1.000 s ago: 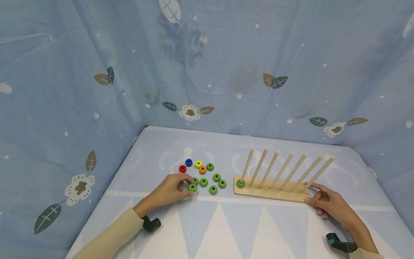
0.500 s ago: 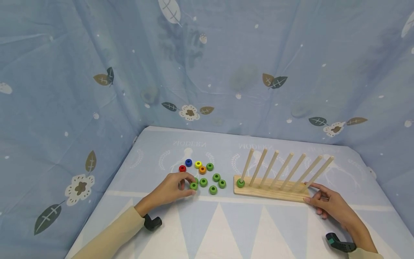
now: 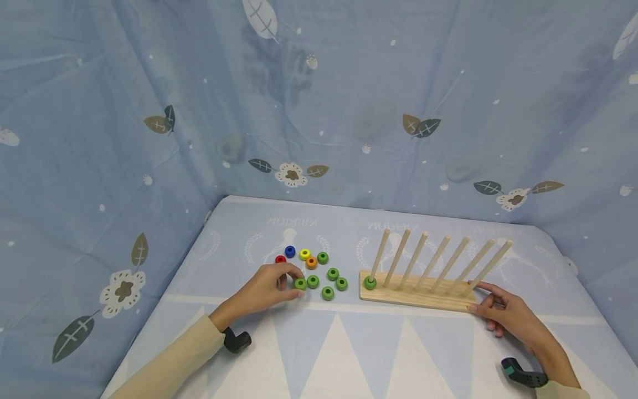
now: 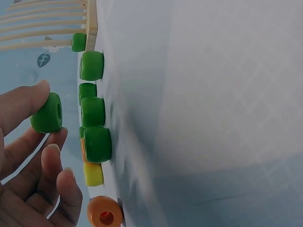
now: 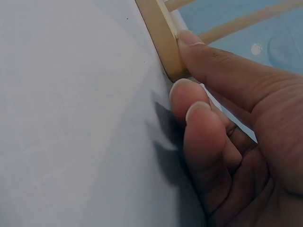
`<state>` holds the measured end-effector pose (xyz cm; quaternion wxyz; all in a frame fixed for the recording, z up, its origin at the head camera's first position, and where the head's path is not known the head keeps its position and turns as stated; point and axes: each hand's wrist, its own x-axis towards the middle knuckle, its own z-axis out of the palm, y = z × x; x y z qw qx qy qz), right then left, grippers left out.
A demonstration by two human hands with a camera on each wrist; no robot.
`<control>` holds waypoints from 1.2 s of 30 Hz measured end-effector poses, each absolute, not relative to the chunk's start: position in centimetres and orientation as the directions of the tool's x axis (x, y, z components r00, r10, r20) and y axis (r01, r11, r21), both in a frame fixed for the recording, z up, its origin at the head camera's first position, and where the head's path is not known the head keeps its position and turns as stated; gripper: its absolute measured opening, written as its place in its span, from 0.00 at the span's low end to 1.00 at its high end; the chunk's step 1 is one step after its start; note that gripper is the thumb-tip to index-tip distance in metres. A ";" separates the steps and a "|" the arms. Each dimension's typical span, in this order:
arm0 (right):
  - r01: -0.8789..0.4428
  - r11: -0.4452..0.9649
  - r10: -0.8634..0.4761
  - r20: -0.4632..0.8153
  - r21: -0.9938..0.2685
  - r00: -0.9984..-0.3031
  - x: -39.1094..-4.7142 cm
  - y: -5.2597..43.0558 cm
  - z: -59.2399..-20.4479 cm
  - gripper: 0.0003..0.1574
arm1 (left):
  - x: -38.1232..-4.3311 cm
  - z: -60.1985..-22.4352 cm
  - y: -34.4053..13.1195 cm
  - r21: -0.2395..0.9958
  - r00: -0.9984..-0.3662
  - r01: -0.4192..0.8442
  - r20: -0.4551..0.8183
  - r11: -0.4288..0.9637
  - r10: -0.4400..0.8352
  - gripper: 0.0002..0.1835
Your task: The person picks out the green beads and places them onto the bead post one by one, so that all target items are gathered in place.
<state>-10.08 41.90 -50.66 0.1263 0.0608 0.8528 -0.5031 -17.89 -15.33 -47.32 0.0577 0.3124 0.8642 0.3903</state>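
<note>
- Across the back and left side, pale-blue fabric backdrop (image 3: 319, 100) printed with leaves and flowers; hangs in soft folds.
- Below, tabletop (image 3: 339, 354) under a white and pale-blue patterned cover; bears rack and loose beads.
- Right of centre, long flat rack of pale wood (image 3: 399, 297); lies lengthwise from left to right.
- At its right end, bare right hand (image 3: 510, 313); grips the board between thumb and forefinger, seemingly to steady it.
- Left of the rack, bare left hand (image 3: 269, 285); pinches small green ring-shaped bead (image 3: 300, 284) between thumb and forefinger, other fingers loosely bent. Looks clear of the tabletop in the left wrist view, hole roughly upright. Step in hand, by judgement: picking up. Next move probably calls for a steady pinch, a carry rightward over the loose beads, and hole lined up with a peg tip; cannot tell which peg.
- Along the rack, seven thin round wooden pegs (image 3: 415, 257); serve as holders, with one threaded green bead (image 3: 370, 284) at the foot of the leftmost.
- Between left hand and rack, at least five loose green beads (image 3: 333, 274).
- Behind these, near one another, blue bead (image 3: 290, 252), yellow bead (image 3: 305, 255), orange bead (image 3: 311, 264), and red bead (image 3: 281, 259) just beyond the left hand.
</note>
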 end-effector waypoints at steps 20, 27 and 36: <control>0.225 0.487 -0.020 -0.268 -0.844 -0.963 -10.1 41.9 -50.5 0.51 | -18.1 -46.5 -14.8 0.682 -0.802 0.513 0.164 0.522 0.574 0.16; 0.224 0.480 -0.019 -0.266 -0.848 -0.964 -10.1 41.9 -50.7 0.51 | -18.2 -46.3 -14.6 0.682 -0.806 0.512 0.169 0.523 0.568 0.16; 0.222 0.481 -0.019 -0.263 -0.848 -0.965 -10.0 41.8 -50.6 0.52 | -18.5 -46.0 -14.1 0.680 -0.789 0.542 0.209 0.494 0.577 0.18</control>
